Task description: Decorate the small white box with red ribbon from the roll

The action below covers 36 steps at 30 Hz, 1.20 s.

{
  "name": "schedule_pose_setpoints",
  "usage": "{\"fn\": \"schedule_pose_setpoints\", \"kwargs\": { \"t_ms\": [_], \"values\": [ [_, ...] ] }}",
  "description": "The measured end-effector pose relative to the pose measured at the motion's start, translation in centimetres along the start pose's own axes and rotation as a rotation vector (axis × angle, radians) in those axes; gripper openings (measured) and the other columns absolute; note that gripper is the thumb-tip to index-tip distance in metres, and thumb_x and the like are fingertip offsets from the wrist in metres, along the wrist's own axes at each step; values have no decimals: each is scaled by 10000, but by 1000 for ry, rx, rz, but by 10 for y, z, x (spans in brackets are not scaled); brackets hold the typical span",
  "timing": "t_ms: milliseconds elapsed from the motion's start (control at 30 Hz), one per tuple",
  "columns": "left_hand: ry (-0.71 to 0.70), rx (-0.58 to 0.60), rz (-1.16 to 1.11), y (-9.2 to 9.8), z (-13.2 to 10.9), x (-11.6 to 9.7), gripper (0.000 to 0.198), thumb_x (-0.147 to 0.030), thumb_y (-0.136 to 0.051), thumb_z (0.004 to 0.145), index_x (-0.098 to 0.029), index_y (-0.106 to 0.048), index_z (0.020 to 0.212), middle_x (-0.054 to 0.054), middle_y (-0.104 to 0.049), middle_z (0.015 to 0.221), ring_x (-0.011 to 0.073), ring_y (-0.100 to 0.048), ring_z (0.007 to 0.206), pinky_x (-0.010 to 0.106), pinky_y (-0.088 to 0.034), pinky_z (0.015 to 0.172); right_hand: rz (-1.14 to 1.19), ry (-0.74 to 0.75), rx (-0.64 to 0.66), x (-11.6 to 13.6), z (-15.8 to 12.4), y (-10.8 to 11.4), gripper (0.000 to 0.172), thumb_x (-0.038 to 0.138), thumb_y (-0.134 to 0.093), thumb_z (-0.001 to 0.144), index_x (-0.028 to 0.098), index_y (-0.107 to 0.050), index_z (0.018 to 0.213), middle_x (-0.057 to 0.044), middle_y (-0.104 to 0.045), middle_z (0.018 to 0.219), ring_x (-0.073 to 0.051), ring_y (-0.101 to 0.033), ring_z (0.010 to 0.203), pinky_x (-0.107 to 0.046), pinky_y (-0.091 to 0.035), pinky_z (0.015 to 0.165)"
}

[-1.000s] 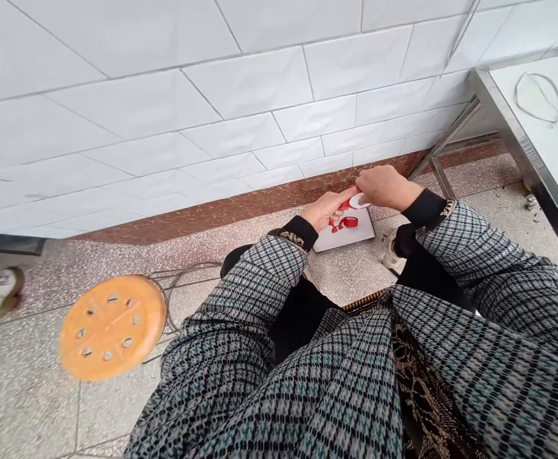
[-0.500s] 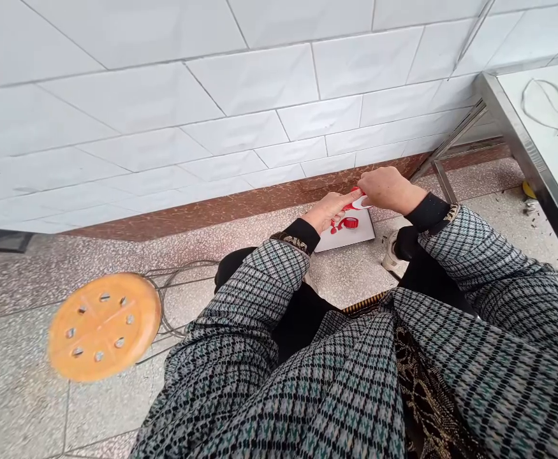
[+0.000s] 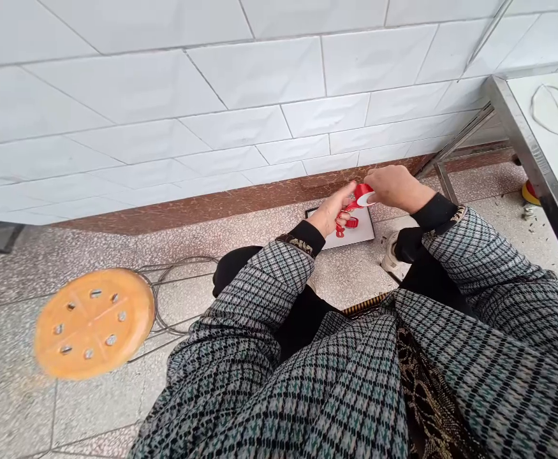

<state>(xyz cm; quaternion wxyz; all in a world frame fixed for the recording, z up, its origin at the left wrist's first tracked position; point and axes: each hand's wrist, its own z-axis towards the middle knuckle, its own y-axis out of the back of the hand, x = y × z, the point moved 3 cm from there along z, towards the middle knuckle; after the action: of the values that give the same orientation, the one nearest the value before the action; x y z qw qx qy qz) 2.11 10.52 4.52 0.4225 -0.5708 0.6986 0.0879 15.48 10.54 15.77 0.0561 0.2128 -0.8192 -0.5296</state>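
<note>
The scene was backed by a white-tiled wall [image 3: 279, 70], with a metal-framed table [image 3: 532, 153] set at the right and an orange stool [image 3: 94, 324] at the left. Near the wall's foot, below the hands, a dark-edged white board [image 3: 362, 234] was seen on the floor. The roll was gripped by the right hand [image 3: 396, 186], its fingers closed at the rim; the left hand [image 3: 331, 210] was half curled, a strip apparently pinched in the lower fingers. The red roll [image 3: 365, 191], white-faced, was held between the hands, above the board. From it the red strip [image 3: 350, 206] seemed to have been partly drawn out; no severed end could be made out, so it was judged not yet parted. Whether the small red shapes [image 3: 352, 222] were loose or printed could not be told.
</note>
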Motion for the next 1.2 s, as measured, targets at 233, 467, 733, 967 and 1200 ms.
{"fn": "schedule_pose_setpoints", "kwargs": {
  "t_ms": [233, 467, 733, 967, 1200],
  "values": [
    [-137, -54, -8, -1, -15, -14, 171, -255, -668, 816, -201, -627, 973, -78, -317, 596, 60, -151, 437, 250, -44, 465, 82, -16, -83, -20, -2, -4, 383, 417, -650, 1029, 123, -735, 1260, -195, -754, 1247, -346, -708, 1124, -350, -440, 771],
    [-581, -248, 394, -7, -22, -21, 310, -201, -773, 828, -185, -693, 1127, -73, -419, 629, 103, -373, 587, 248, -274, 598, 169, -50, -121, -35, 5, -13, 401, 465, -659, 1006, 136, -740, 1219, -162, -773, 1141, -311, -699, 1032, -337, -387, 727],
    [-654, -364, 436, -4, -20, -27, 215, -188, -766, 847, -154, -706, 1051, -77, -415, 624, 106, -371, 611, 249, -295, 620, 357, -79, -123, -39, 11, -14, 324, 417, -700, 964, 123, -777, 1078, -123, -778, 987, -251, -684, 894, -327, -393, 718],
    [-265, -75, 178, 1, -27, -26, 161, -273, -647, 983, -135, -727, 967, -101, -238, 538, 61, -157, 461, 255, -106, 489, 918, -96, -141, -58, -2, -7, 403, 407, -707, 958, 75, -743, 1183, -95, -734, 803, -170, -654, 671, -305, -481, 638],
    [-210, 148, 23, 1, -21, -18, 149, -120, -678, 942, -107, -658, 795, 8, -582, 714, 58, -495, 570, 208, -400, 563, 1222, 17, -204, -66, -3, -14, 575, 678, -691, 912, 126, -743, 1063, -57, -686, 713, -150, -614, 641, -267, -466, 574]
  ]
}}
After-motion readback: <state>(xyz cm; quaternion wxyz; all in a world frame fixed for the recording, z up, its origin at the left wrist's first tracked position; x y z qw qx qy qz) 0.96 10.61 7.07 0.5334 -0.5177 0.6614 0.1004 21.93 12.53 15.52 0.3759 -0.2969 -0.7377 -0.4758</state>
